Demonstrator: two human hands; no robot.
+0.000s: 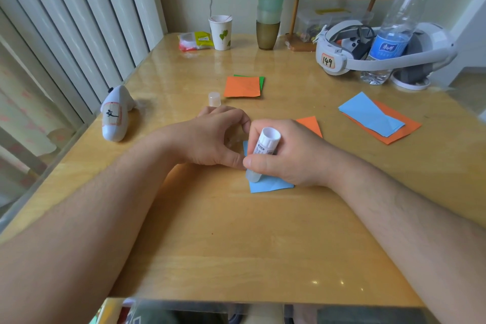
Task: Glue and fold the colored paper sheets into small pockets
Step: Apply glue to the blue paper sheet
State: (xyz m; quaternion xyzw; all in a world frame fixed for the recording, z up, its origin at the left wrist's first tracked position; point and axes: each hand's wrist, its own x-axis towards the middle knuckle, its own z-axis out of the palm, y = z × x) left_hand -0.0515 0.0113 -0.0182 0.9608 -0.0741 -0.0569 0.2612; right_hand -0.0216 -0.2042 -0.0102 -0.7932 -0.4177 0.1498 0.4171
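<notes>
My right hand (286, 155) grips a white glue stick (263, 150), its glue end tilted down onto a blue paper sheet (271, 184) in the middle of the table. Most of that sheet is hidden under both hands. My left hand (213, 139) rests on the sheet's left side with fingers curled; what the fingertips hold cannot be seen. An orange sheet (310, 125) pokes out behind my right hand. The glue stick's clear cap (214, 98) stands upright just beyond my left hand.
An orange sheet on a green one (243, 86) lies farther back. A blue sheet on an orange one (376, 117) lies at the right. A headset (347, 52), water bottle (394, 31), paper cup (221, 33), stacked cups (271, 8) and a white controller (115, 113) ring the table.
</notes>
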